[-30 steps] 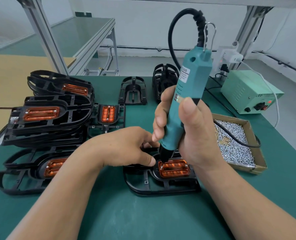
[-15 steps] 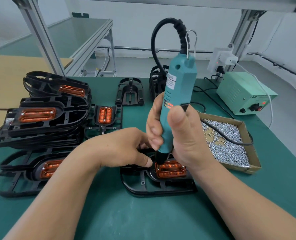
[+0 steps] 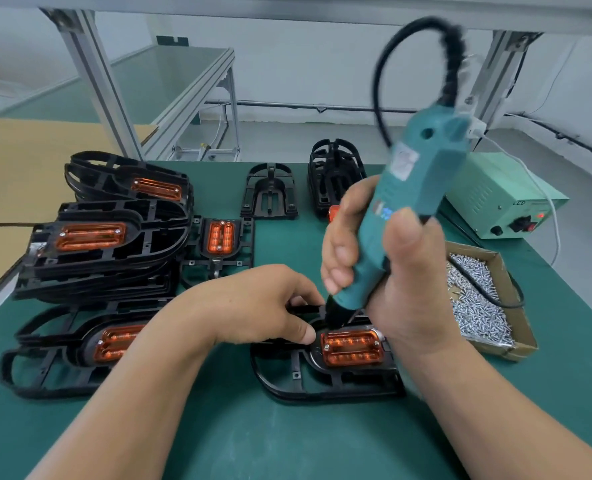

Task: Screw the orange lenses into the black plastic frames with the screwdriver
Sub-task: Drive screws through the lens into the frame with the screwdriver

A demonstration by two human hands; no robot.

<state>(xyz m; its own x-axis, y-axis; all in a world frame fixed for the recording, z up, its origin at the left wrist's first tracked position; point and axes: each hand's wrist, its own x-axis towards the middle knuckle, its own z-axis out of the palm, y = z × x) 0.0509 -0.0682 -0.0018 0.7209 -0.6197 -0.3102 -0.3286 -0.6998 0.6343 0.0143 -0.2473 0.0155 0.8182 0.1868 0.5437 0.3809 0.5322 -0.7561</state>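
Fastening orange lens (image 3: 351, 348) into black frame (image 3: 287, 379), front centre of green mat (image 3: 287, 441)
Right hand (image 3: 402, 282) grips tilted screwdriver (image 3: 415, 188), tip at lens corner; left hand (image 3: 253, 306) pinches frame edge, likely to stop it twisting

Workshop bay with a green-matted counter under an aluminium frame

The dark green matted counter (image 3: 253, 445) sits beneath a silver aluminium overhead beam (image 3: 287, 10), carried by a slanted aluminium post (image 3: 104, 88) on the left and a second aluminium post (image 3: 495, 74) on the right. Behind stands a plain white wall (image 3: 305, 71), with a thin dark pipe (image 3: 280, 105) running along it just above the pale grey floor (image 3: 287, 140). A neighbouring metal-framed bench with a green top (image 3: 169, 74) stands at back left, beside a flat tan cardboard sheet (image 3: 27, 161). The light is even and soft.
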